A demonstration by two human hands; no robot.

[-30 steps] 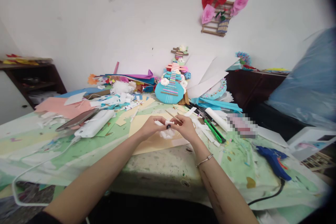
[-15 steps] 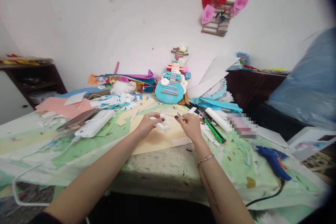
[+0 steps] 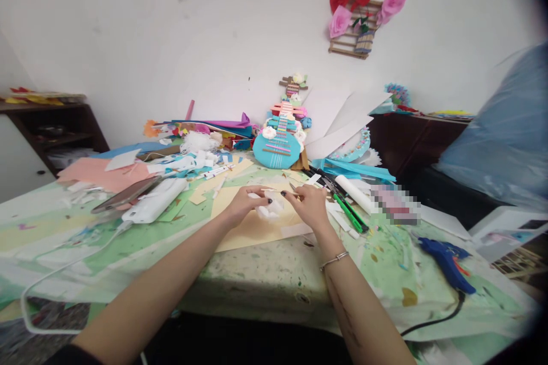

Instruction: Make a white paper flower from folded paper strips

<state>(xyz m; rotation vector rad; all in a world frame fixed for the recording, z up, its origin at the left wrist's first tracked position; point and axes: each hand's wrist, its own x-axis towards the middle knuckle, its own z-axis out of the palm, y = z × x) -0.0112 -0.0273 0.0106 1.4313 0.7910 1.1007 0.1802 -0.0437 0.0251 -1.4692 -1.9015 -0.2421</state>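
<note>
My left hand (image 3: 248, 205) is closed in a pinch on a white crumpled paper piece (image 3: 270, 205), which looks like loose petals and is partly hidden by the fingers. Facing it, my right hand (image 3: 309, 203) pinches a thin stick (image 3: 277, 190) whose far end meets the white paper. A small pointed metallic tip (image 3: 293, 186) shows above the right fingers; what it belongs to is hidden. Both hands are just above a cream paper sheet (image 3: 240, 234) on the table. Behind them stands a turquoise paper instrument (image 3: 268, 151) with string lines and white flowers.
A blue glue gun (image 3: 447, 265) lies at the right, its black cord running off the front edge. Green-handled cutter (image 3: 349, 212) and white roll (image 3: 354, 194) lie near my right hand. Left are a white power bank (image 3: 154, 202), a phone (image 3: 124, 197) and paper scraps (image 3: 107, 174).
My right hand has shifted slightly left, closer to my left hand, and less of the stick shows between them. The white paper has turned a little and sits slightly lower.
</note>
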